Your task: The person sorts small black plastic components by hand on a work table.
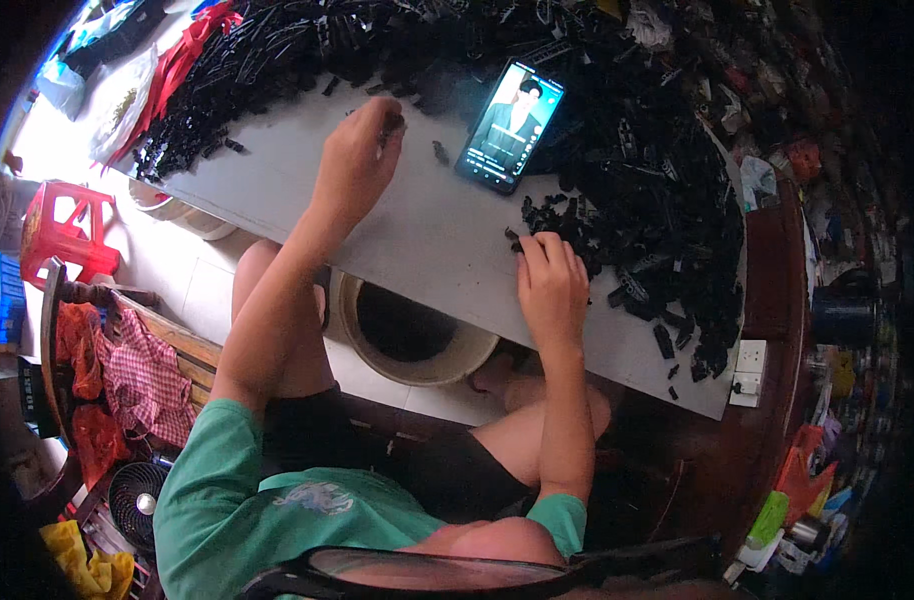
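Head view: left hand (357, 155) closed around a small black part (391, 127), near the phone (510, 126) at 9 o'clock. Right hand (551, 285) flat, fingers spread, resting on black plastic pieces (647, 200) at the heap's 7 o'clock edge. Best drawn out singly, kept off the table (417, 240) edge above the bucket (417, 335).

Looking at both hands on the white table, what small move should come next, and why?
Probably the right hand should draw a few black plastic parts out of the heap onto the bare white table: its fingertips already rest at the heap's edge, while the left hand seems closed on one small dark piece.
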Tool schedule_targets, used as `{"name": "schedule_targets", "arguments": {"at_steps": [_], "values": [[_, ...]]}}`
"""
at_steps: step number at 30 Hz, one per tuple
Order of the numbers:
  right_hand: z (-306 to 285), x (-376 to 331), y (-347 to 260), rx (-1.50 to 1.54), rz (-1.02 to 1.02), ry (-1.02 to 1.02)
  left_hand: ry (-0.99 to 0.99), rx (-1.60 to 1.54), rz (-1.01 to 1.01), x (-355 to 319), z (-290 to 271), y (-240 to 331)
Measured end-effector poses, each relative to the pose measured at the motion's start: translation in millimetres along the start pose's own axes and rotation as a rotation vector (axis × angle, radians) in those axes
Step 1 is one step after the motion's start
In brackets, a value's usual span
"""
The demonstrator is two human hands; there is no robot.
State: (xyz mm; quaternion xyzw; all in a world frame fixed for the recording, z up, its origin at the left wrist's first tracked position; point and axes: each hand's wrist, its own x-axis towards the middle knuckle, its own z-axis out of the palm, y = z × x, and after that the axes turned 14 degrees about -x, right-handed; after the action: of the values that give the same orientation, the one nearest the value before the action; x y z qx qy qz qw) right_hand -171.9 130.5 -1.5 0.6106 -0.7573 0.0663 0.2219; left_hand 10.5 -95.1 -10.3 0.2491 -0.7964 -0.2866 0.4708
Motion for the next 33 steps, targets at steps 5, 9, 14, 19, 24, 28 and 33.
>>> {"name": "schedule_targets", "arguments": {"at_steps": [5,9,14,19,24,28,33], "values": [[0,0,1,0.159,0.063,-0.063,0.003,-1.119,-0.455,-12,6,3],[-6,0,9,0.293,0.084,-0.167,-0.203,-1.233,-0.696,-28,20,29],[-25,5,9,0.578,0.145,0.007,-0.434,-1.153,-0.626,-41,30,47],[-22,5,-14,0.489,-0.028,0.223,-0.527,-1.058,-0.495,-52,42,58],[-16,4,-19,0.406,-0.106,0.245,-0.540,-1.059,-0.524,-56,49,49],[-15,1,-16,0.408,-0.106,0.218,-0.527,-1.016,-0.438,-55,47,55],[-20,0,-15,0.426,-0.093,0.247,-0.548,-1.131,-0.572,-53,43,65]]}}
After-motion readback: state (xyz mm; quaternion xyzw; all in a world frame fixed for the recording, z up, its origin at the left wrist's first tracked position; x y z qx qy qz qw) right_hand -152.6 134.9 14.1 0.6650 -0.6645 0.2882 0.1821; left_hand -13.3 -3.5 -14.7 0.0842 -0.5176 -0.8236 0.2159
